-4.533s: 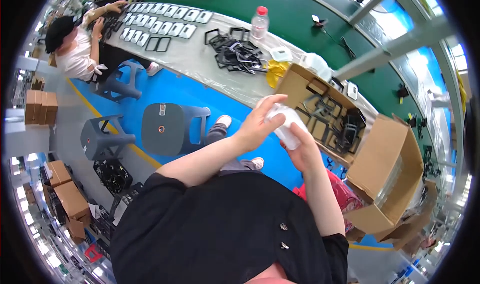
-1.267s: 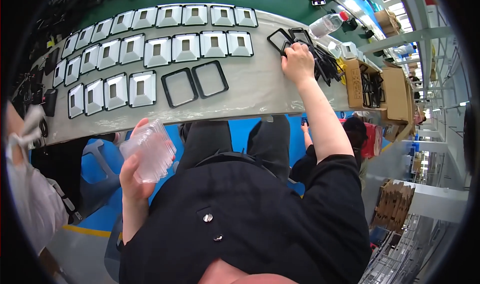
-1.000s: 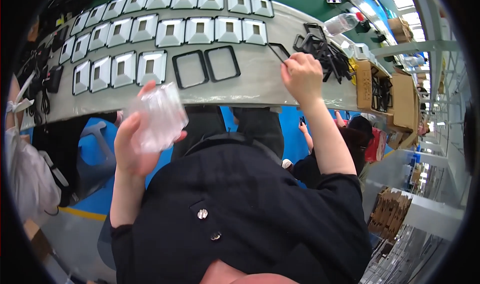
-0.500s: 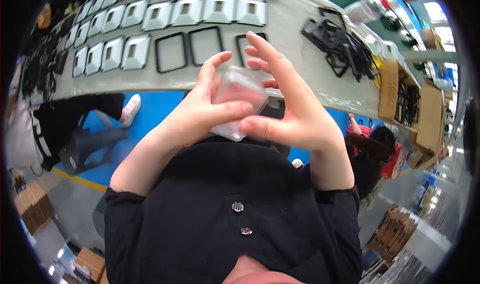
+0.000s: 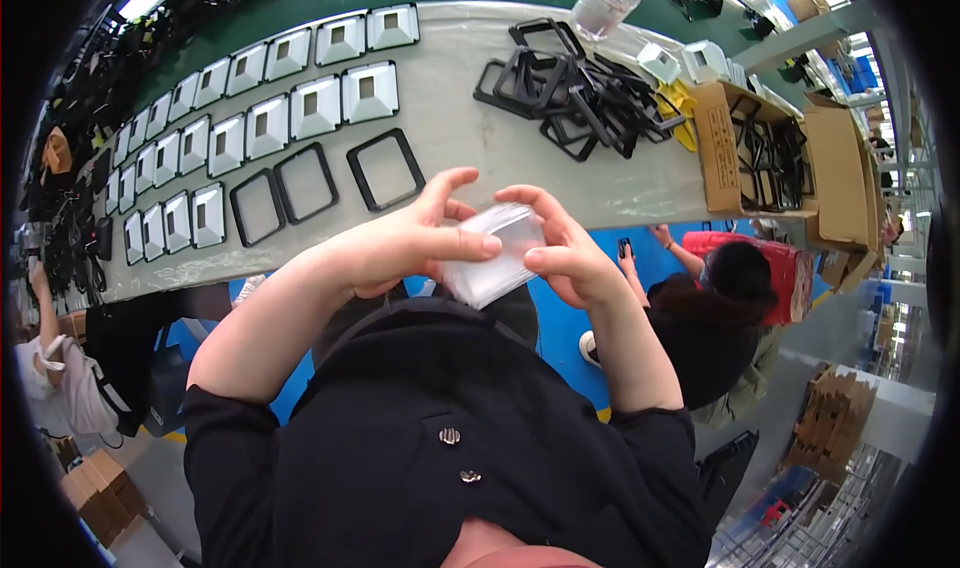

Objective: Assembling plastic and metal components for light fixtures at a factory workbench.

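Note:
Just in front of my chest, both hands hold a stack of thin, clear rectangular panes (image 5: 490, 276); whether they are glass or plastic I cannot tell. My left hand (image 5: 420, 238) grips the left side, thumb lying across the top face. At the right edge, my right hand (image 5: 568, 253) pinches the stack with its thumb and bent fingers. On the table beyond my hands lie three black rectangular frames, the nearest one (image 5: 411, 158) just past my left fingertips. Rows of pale housings with black rims, such as one housing (image 5: 371, 93), stand behind them.
A heap of black frames (image 5: 600, 103) and a clear bottle (image 5: 608, 6) lie toward the table's far right. An open carton (image 5: 722, 148) of black parts stands at its right end. One person (image 5: 710, 318) sits at the right; another (image 5: 85, 388) is at the left.
My hands have closed in around the panes, the right one lower and nearer the left. The view has shifted rightward, showing more of the black frame heap and the person at right.

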A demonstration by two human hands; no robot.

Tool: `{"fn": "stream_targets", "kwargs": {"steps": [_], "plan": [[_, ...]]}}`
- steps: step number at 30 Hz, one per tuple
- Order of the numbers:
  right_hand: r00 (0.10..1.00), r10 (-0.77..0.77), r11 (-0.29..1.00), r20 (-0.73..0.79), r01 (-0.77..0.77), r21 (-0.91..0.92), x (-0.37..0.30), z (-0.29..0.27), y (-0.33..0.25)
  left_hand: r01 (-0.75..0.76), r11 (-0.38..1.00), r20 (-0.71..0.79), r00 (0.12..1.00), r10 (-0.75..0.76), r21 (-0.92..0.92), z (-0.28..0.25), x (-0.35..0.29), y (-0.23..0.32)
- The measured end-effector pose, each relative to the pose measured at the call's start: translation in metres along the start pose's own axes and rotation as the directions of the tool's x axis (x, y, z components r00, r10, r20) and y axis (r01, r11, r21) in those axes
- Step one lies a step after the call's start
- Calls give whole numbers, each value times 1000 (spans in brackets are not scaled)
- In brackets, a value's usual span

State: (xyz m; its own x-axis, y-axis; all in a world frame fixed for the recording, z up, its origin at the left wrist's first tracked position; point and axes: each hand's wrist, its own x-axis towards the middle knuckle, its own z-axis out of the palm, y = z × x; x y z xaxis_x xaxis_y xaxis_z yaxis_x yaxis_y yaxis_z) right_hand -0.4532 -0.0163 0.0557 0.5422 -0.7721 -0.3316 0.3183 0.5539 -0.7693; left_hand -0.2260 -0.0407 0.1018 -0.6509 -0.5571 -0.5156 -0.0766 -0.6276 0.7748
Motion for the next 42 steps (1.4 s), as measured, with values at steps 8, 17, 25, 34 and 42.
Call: {"fn": "stream_targets", "kwargs": {"steps": [8, 17, 25, 34, 42], "plan": [[884, -341, 918, -320, 386, 87, 64, 27, -24, -441, 880, -432, 838, 333, -177, 0, 46, 34], [599, -796, 318, -94, 281, -906, 20, -5, -47, -240, 969, -387, 889, 245, 63, -87, 78, 122], [795, -597, 78, 106, 189, -979, -32, -1, -49, 37, 804, 37, 997, -73, 593, 25, 95, 68], [749, -441, 884, -494, 268, -383, -70, -75, -31, 59, 957, -80, 996, -38, 284, 92, 193, 25], [504, -592, 802, -629, 444, -399, -66, -114, -38, -46, 904, -43, 999, 31, -426, 141, 221, 20]]}}
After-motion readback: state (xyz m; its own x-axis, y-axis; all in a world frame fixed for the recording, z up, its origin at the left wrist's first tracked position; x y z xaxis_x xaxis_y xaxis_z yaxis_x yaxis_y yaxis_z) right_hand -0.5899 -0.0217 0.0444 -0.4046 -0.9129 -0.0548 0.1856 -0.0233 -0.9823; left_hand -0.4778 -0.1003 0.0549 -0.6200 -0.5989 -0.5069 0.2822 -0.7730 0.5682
